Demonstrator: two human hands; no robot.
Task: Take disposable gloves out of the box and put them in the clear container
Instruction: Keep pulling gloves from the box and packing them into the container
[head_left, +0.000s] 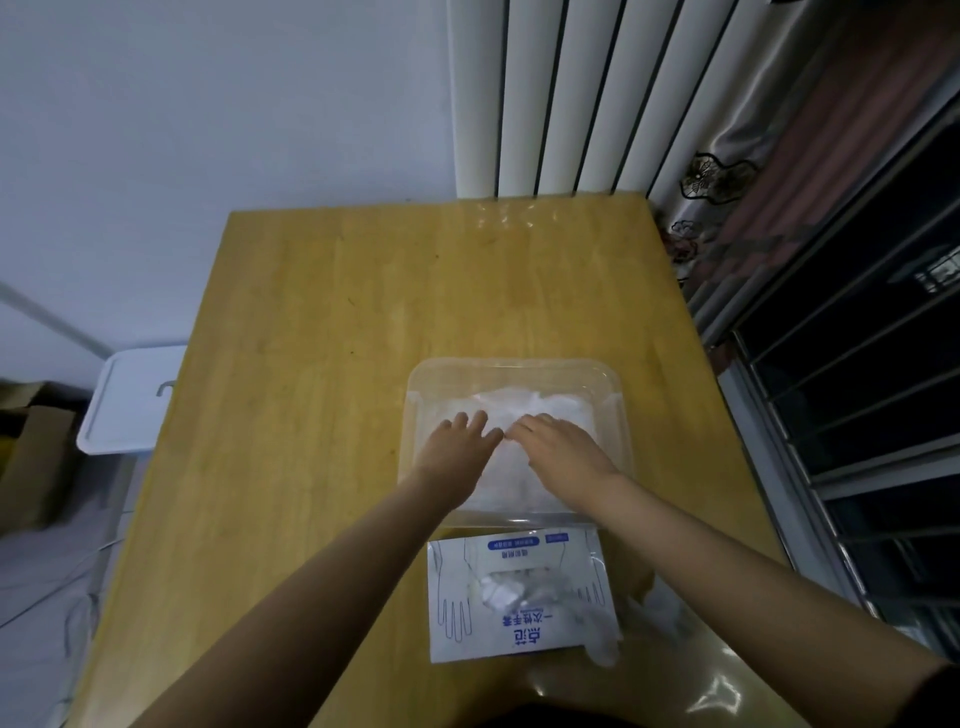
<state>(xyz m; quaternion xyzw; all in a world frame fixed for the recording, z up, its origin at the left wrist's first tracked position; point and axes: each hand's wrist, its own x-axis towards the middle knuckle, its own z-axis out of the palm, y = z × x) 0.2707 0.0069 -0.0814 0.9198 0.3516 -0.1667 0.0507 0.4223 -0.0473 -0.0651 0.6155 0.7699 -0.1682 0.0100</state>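
Observation:
A clear plastic container (519, 366) stands on the wooden table, with a layer of thin white disposable gloves (540, 405) lying inside it. My left hand (457, 441) and my right hand (558, 449) both reach into the container, palms down, fingers fairly straight and resting on the gloves, fingertips nearly meeting. The white and blue glove box (514, 597) lies flat just in front of the container, near me, with gloves showing through its opening. A few loose gloves (608, 644) spill out at the box's right side.
The wooden table (322, 364) extends far and left of the container. A white lidded bin (130, 400) stands off the table's left edge. Curtains (779, 130) and a window grille (857, 389) run along the right.

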